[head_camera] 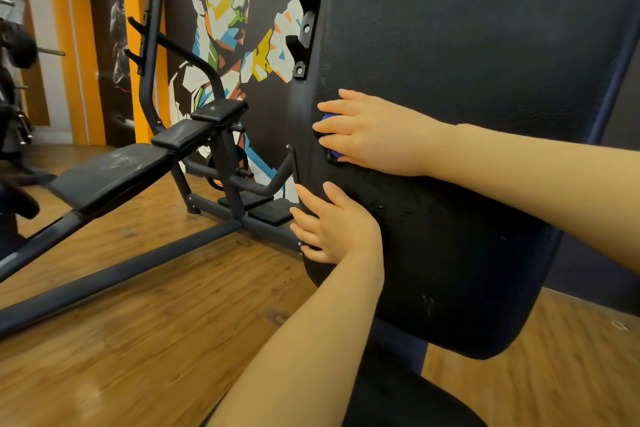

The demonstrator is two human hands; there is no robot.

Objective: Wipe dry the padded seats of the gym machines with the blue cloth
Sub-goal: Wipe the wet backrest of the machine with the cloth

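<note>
Right hand (372, 133) presses the blue cloth (329, 118) flat against the black back pad (467, 62), fingers straight, cloth mostly hidden under the palm. Left hand (332, 225) grips the pad's edge just below. Cloth looks soft, light (bunches easily); palm pressure suits it. Droplets remain below the right hand.

My right hand (372, 135) is flat, fingers spread and pressing, forearm extended from the right. My left hand (334, 225) has its fingers curled in a grip, arm reaching up.

Open floor (145, 340) left of the pad (467, 114); bench frame (114, 274) crosses it.
</note>
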